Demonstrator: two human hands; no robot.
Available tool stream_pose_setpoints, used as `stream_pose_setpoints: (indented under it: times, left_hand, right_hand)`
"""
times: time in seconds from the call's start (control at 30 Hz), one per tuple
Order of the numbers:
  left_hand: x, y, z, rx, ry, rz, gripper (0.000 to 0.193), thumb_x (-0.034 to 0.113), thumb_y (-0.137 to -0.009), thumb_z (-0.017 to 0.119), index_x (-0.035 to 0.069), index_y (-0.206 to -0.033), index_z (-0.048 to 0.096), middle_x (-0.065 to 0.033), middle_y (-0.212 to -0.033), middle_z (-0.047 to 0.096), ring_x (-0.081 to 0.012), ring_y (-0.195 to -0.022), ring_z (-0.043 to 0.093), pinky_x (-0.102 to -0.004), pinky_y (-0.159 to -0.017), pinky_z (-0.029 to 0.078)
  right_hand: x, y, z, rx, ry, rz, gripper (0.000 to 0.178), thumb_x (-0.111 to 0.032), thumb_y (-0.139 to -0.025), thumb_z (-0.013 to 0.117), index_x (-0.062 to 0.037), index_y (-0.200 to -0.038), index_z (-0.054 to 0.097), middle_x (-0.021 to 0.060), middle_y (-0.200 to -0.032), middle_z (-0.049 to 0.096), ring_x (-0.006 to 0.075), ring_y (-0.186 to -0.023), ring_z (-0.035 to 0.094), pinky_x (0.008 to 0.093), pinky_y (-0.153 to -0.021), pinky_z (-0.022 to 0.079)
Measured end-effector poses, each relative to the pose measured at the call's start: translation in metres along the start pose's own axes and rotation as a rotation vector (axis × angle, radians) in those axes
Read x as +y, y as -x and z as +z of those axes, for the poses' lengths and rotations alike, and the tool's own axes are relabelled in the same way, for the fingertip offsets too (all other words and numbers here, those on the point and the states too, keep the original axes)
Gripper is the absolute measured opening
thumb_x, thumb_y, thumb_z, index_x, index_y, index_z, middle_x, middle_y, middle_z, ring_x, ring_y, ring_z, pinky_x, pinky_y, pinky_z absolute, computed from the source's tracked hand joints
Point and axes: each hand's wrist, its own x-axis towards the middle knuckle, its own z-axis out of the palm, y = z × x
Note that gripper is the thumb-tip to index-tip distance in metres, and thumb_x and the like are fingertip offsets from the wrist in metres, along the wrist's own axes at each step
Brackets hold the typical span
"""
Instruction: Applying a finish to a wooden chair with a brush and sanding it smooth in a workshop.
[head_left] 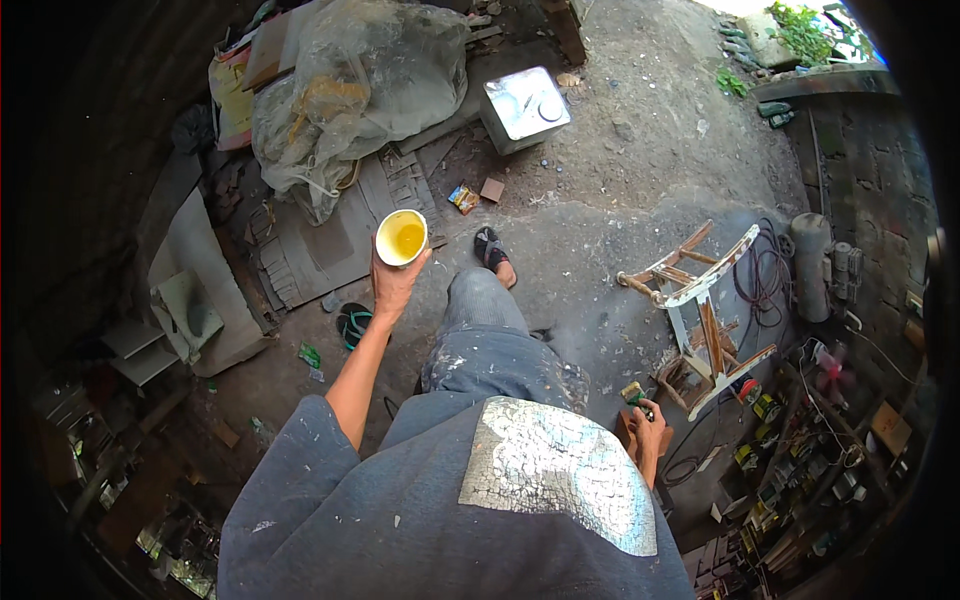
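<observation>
shirt (pixel 400 500), cup (pixel 387 240) in left hand (pixel 397 287)

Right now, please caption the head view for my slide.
Left hand holding a cup of yellow liquid; right hand holding a brush.

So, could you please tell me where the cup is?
In the head view, the cup is left of centre, in the left hand, left of the visible foot.

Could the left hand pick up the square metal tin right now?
Probably not: the left hand already holds a white cup of yellow liquid, and the square metal tin stands farther ahead on the ground, seemingly out of reach.
</observation>
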Motion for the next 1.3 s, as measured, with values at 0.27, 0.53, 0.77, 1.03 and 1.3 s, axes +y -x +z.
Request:
stream_pose_setpoints:
  times: [0.27, 0.53, 0.77, 1.03, 1.3]
  left_hand:
    - [0.039, 0.078, 0.068, -0.212, -0.149, 0.238, 0.056, 0.014, -0.067, 0.079, 0.004, -0.113, 0.049, -0.0130, -0.105, 0.058, -0.0298, -0.099, 0.057, -0.0372, -0.085, 0.045]
    - [0.066, 0.181, 0.177, -0.536, -0.142, 0.453, 0.058, 0.018, -0.070, 0.080, 0.005, -0.117, 0.050, -0.0121, -0.111, 0.059, -0.0242, -0.103, 0.058, -0.0335, -0.088, 0.045]
    - [0.085, 0.240, 0.244, -0.808, -0.094, 0.541, 0.065, 0.024, -0.069, 0.079, 0.006, -0.123, 0.046, -0.0137, -0.114, 0.055, -0.0325, -0.108, 0.052, -0.0413, -0.093, 0.041]
    - [0.100, 0.274, 0.317, -0.951, -0.159, 0.604, 0.066, 0.022, -0.069, 0.077, 0.005, -0.124, 0.044, -0.0153, -0.117, 0.053, -0.0325, -0.108, 0.050, -0.0410, -0.093, 0.040]
    - [0.136, 0.306, 0.389, -1.105, -0.144, 0.587, 0.056, 0.011, -0.069, 0.079, 0.002, -0.117, 0.050, -0.0108, -0.110, 0.058, -0.0228, -0.103, 0.057, -0.0333, -0.089, 0.044]
  right_hand:
    - [0.171, 0.063, -0.020, 0.115, -0.286, 0.174, 0.024, -0.007, -0.081, 0.064, -0.0094, -0.106, 0.061, 0.0037, -0.081, 0.056, 0.0127, -0.066, 0.057, 0.0248, -0.053, 0.049]
    - [0.446, 0.149, -0.005, 0.314, -0.311, 0.197, 0.027, -0.007, -0.080, 0.064, -0.0093, -0.107, 0.061, 0.0040, -0.073, 0.057, 0.0116, -0.056, 0.053, 0.0252, -0.049, 0.047]
    - [0.484, 0.143, -0.021, 0.280, -0.360, 0.216, 0.028, -0.007, -0.080, 0.064, -0.0093, -0.107, 0.061, 0.0038, -0.073, 0.057, 0.0112, -0.056, 0.053, 0.0252, -0.049, 0.047]
    - [0.495, 0.139, -0.057, 0.257, -0.410, 0.293, 0.029, -0.008, -0.079, 0.064, -0.0092, -0.108, 0.061, 0.0036, -0.073, 0.057, 0.0108, -0.057, 0.053, 0.0252, -0.050, 0.047]
    - [0.402, 0.211, -0.086, 0.478, -0.810, 0.668, 0.029, -0.013, -0.081, 0.064, -0.0096, -0.110, 0.061, 0.0020, -0.074, 0.056, 0.0099, -0.060, 0.053, 0.0254, -0.052, 0.047]
